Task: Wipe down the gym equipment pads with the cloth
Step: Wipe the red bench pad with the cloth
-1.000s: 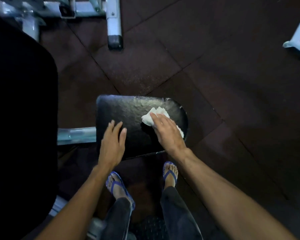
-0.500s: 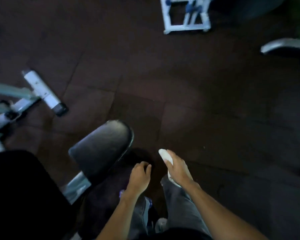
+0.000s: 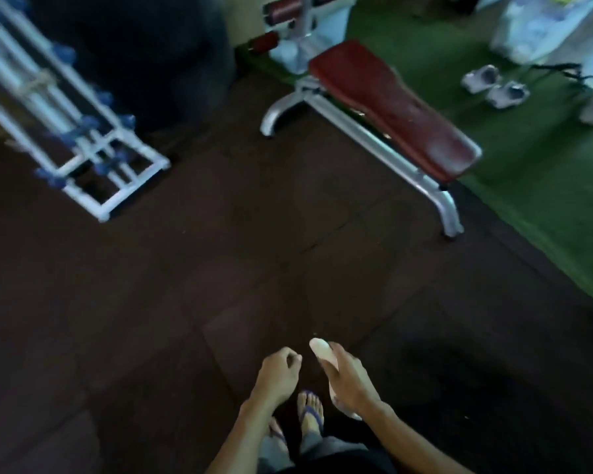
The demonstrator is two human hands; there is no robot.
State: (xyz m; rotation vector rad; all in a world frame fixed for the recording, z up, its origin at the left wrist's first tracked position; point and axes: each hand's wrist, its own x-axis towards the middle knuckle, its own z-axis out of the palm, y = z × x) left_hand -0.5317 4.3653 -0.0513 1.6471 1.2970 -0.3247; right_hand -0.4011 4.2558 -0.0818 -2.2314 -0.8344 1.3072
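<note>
Head view, transit between stations. The right hand [image 3: 351,381] is gripping the white cloth [image 3: 320,348], fingers wrapped round the bundle, one end poking out ahead of the knuckles and another below the wrist. The left hand [image 3: 278,372] is hanging beside it at about 9 o'clock, fingers loosely curled and holding nothing. Both are hovering above the floor, touching no pad.

The likely target is the red bench pad [image 3: 394,107], lying at about 1 o'clock, well apart from the hands. For a good pass (a judgement, not something shown), the cloth wants opening out flat under the palm before contact, with strokes running along the length of the pad and the free hand steadying the frame [image 3: 374,145]. The pad appears to be sloping slightly, so starting at its higher end seems sensible.

Underfoot, dark rubber floor tiles [image 3: 220,285] are giving way to green turf [image 3: 545,186] at 2 o'clock. A white rack [image 3: 83,155] with blue fittings is standing at 10 o'clock, and a pair of pale shoes [image 3: 493,85] is sitting on the turf beyond the bench. The scene is dim and blurred; finer detail cannot be told.
</note>
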